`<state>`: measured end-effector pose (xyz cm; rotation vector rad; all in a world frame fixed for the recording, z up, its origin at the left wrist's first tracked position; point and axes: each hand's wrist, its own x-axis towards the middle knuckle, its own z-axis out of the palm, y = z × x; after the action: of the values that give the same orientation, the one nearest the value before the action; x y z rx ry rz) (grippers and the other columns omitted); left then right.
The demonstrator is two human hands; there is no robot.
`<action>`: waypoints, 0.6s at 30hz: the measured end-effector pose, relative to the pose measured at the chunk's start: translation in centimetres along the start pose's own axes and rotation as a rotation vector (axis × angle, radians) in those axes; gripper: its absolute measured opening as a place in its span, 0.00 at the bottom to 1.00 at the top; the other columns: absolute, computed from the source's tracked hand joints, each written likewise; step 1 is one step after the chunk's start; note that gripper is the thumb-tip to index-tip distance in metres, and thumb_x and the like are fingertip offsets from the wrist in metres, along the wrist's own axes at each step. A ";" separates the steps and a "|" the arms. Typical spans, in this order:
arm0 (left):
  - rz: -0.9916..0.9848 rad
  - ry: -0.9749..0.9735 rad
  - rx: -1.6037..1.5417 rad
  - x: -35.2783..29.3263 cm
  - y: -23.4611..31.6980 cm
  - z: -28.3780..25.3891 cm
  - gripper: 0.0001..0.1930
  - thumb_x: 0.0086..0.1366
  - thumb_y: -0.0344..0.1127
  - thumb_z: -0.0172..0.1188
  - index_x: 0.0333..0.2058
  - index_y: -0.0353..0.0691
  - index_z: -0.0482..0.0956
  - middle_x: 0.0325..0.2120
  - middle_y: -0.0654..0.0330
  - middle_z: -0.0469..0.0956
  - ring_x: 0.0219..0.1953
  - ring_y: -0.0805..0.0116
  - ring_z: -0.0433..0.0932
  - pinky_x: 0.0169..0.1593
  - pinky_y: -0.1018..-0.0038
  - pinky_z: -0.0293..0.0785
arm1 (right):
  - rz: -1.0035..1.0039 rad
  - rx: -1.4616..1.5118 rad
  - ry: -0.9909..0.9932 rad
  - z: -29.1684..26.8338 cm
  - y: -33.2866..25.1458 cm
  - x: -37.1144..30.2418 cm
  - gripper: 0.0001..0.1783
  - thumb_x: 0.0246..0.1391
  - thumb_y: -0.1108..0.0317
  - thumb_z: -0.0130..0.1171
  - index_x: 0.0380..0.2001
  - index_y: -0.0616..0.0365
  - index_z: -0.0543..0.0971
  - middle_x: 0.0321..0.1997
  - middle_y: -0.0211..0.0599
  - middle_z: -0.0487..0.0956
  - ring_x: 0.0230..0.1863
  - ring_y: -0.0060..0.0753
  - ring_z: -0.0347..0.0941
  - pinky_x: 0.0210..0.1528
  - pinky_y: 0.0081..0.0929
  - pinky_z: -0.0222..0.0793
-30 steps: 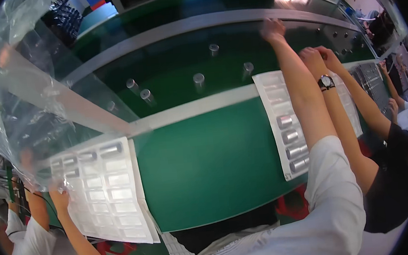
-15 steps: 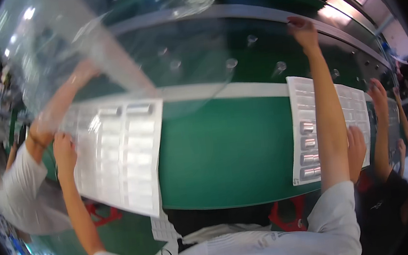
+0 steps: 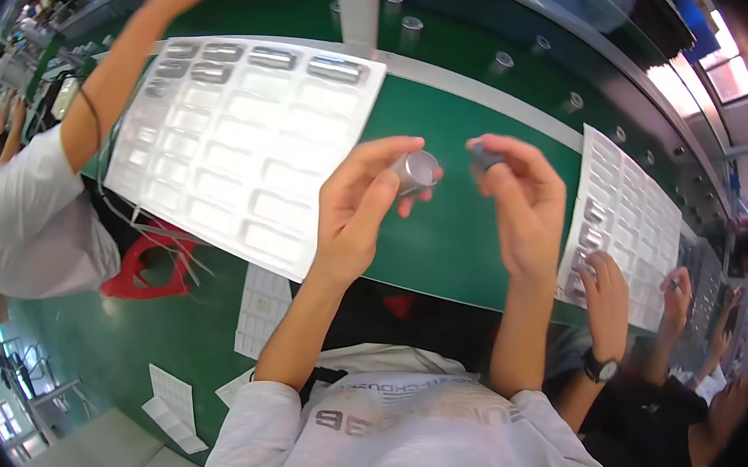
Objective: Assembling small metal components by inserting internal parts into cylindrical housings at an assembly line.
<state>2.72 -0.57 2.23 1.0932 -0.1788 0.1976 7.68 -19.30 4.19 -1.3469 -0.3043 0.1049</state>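
Silvery metal shows in the left hand (image 3: 356, 213): its grip is clamped on a short cylinder (image 3: 416, 171), thumb against the near side, the round end face turned toward the right hand (image 3: 523, 206). That right grip is pinched together on a small grey piece (image 3: 485, 157), its shape partly covered by the fingertips. Cylinder and piece are apart from each other, both held above the bare green of the desk (image 3: 454, 226), between two white trays. In the left tray (image 3: 244, 147), several lying cylinders (image 3: 272, 58) fill compartments toward its far edge; a co-worker's arm (image 3: 120, 73) passes by its far left corner. Toward the desk's right end is the right tray (image 3: 634, 244), where a co-worker's hand (image 3: 608, 296) wearing a dark watch (image 3: 601, 366) is at the near left edge. Past the desk's far edge, standing cylinders (image 3: 502, 62) are spaced along a dark green strip (image 3: 455, 46).
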 end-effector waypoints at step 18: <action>-0.425 -0.093 -0.289 -2.0 -1.7 3.5 0.18 0.74 0.40 0.47 0.54 0.32 0.71 0.35 0.50 0.79 0.30 0.69 0.78 0.34 0.76 0.75 | -0.170 0.121 -0.053 -2.0 0.3 -3.4 0.13 0.50 0.85 0.58 0.41 0.71 0.76 0.50 0.60 0.77 0.47 0.37 0.76 0.50 0.32 0.73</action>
<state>1.07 -4.60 1.85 0.8295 -0.0524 -0.2545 5.01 -21.94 3.00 -1.1949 -0.4487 0.0166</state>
